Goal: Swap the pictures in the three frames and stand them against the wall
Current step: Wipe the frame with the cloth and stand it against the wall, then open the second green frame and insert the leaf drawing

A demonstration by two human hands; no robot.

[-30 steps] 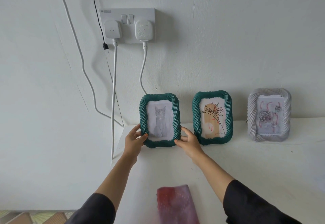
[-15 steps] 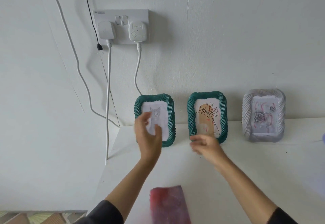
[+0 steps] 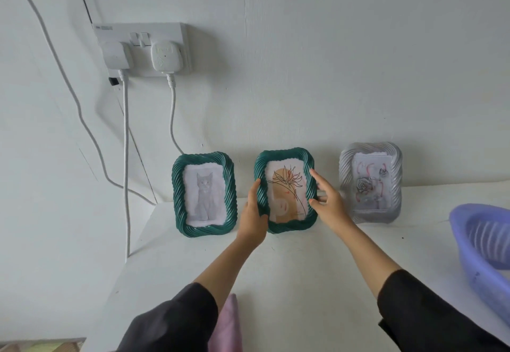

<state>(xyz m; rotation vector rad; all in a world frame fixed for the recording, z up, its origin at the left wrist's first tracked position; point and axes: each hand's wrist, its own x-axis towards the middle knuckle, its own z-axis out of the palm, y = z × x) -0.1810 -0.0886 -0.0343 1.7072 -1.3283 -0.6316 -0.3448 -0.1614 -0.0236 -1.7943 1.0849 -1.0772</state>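
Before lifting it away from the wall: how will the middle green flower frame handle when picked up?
The flower frame is probably stiff: its thick twisted rim looks moulded. Upright on its narrow bottom edge, it could tip if nudged. The left hand grips only its side edge, so it seems light.

Basin (image 3: 469, 252) rt, near silver frame (image 3: 371, 183).

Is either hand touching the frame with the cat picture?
No: the left hand and right hand are both at the flower frame, while the cat frame stands untouched beside it.
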